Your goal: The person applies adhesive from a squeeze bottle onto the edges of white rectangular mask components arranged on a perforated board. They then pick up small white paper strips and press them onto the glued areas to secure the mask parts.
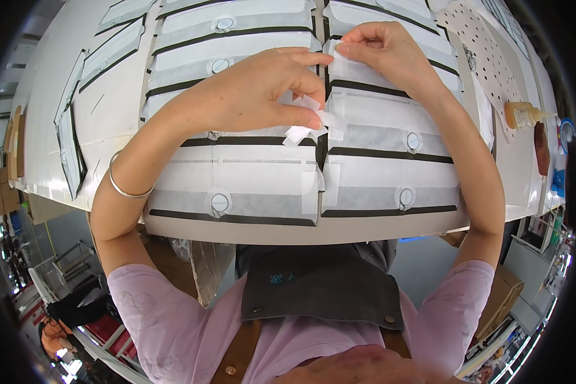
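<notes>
My left hand pinches several small white strips, paper or tape, between thumb and fingers. Its forefinger stretches toward the strip at my right hand. At the inner left end of a panel in the right column, my right hand pinches a white strip between thumb and forefinger. Beneath both hands lie flat white-and-grey panels with black edges, in two columns, each visible one bearing a round white disc. The nearest left panel and nearest right panel have pale strips at their inner ends.
More panels lie at the far left, one dark-edged piece turned lengthwise. A perforated white sheet is at the right, with a yellowish bottle and a blue-and-white roll near the table's right edge. Cardboard boxes stand below.
</notes>
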Demonstrator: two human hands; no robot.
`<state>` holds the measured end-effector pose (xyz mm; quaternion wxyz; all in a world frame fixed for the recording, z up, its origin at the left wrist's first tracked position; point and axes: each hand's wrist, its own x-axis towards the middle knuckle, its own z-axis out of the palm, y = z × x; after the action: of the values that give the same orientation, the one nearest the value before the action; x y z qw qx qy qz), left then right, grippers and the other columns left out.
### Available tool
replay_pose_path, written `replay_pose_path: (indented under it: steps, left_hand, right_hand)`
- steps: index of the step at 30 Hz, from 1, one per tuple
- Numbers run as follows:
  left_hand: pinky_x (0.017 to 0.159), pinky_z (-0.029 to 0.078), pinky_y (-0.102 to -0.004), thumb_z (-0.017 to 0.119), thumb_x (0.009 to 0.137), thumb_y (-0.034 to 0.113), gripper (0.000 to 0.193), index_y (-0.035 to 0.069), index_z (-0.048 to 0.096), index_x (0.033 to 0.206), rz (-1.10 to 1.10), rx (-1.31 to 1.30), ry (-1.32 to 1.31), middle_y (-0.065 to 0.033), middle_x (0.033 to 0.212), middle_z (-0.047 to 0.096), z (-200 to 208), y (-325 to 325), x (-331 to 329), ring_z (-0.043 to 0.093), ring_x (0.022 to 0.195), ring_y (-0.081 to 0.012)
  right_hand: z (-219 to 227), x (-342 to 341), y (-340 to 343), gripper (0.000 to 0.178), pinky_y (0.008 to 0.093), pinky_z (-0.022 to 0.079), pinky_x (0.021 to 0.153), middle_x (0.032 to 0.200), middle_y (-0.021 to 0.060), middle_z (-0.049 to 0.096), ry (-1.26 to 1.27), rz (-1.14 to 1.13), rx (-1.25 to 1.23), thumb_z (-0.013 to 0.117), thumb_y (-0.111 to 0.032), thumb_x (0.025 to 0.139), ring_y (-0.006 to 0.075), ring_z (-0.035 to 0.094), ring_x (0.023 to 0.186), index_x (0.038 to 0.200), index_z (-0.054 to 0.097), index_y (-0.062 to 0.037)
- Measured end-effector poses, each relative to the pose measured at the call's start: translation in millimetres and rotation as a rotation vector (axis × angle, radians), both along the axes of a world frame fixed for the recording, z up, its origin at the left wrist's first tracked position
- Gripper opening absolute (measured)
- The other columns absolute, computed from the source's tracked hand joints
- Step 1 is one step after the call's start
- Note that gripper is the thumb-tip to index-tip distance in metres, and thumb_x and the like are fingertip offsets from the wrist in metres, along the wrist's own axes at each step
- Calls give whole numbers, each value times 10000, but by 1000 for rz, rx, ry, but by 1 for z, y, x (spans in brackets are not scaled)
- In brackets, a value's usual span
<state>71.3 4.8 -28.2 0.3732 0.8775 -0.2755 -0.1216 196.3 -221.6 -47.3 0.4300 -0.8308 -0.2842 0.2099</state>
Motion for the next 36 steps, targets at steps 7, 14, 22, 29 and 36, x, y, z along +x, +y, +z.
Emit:
replay_pose_path:
  steps: [7, 14, 22, 29, 36]
  left_hand:
    - [955, 484, -427, 783, 893, 300, 240, 70, 715, 883, 1, -3, -12, -229, 1525, 510, -4, -2, -1, 527, 1334, -340]
    - [955, 484, -408, 782, 886, 304, 229, 86, 713, 903, -33, 92, 3, -237, 1531, 496, 2, -8, 0, 525, 1335, -360]
    - [991, 475, -435, 766, 892, 312, 224, 95, 716, 905, -36, 103, -44, -225, 1565, 460, 0, -8, -1, 516, 1341, -378]
    - [1103, 400, -476, 785, 868, 259, 190, 79, 724, 871, -14, 37, -69, -219, 1573, 455, 14, 10, -28, 457, 1417, -388]
    - [1088, 413, -461, 822, 833, 217, 186, 65, 717, 844, 98, 23, 116, -225, 1542, 496, 24, 36, -36, 453, 1430, -376]
  right_hand:
    - [1, 1, 1, 267, 311, 518, 863, 942, 64, 741, -17, 0, -8, 788, -254, 877, 159, 659, 905, 940, 761, 3]
    - [-3, 3, -1, 233, 307, 520, 775, 904, 59, 732, -166, -35, -37, 779, -233, 873, 156, 646, 808, 935, 762, -9]
    - [-1, -8, -4, 140, 342, 417, 560, 701, 37, 645, -435, 140, 71, 697, -202, 945, 132, 514, 580, 973, 723, -67]
    - [11, -5, -6, 183, 272, 375, 552, 751, -10, 606, -194, 134, 37, 702, -256, 962, 78, 443, 587, 971, 719, -73]
    - [20, -23, 17, 190, 196, 417, 658, 888, -59, 678, 242, 92, 80, 748, -247, 945, 9, 511, 740, 961, 728, -59]
